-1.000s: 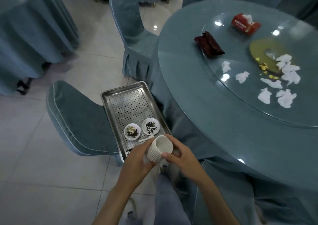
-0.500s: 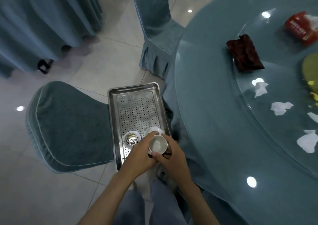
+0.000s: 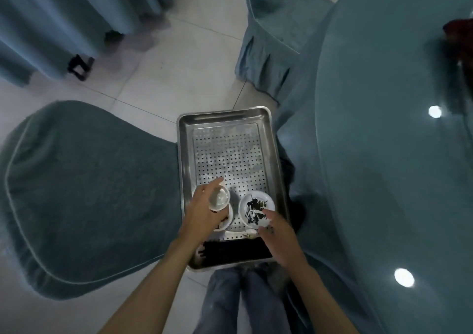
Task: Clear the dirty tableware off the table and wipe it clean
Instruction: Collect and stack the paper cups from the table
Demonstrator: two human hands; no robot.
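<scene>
A round, blue-clothed worktop (image 3: 384, 180) fills the right side, and a perforated steel tray (image 3: 184, 154) lies between it and a covered chair (image 3: 89, 193). At the tray's near end the left hand (image 3: 202, 213) grips a stack of white cups (image 3: 218, 199) over a small dish (image 3: 228, 221). The right hand (image 3: 279, 239) hovers, fingers relaxed and empty, at a second, dark-smeared dish (image 3: 256, 204).

No lettering, label, brand mark or number is legible anywhere in view. The perforated steel tray (image 3: 184, 154), the white cup (image 3: 219, 197), the soiled saucer (image 3: 256, 205) and the counter (image 3: 384, 180) show no markings. The dark red item (image 3: 458, 35) at the right edge is too blurred to read.
</scene>
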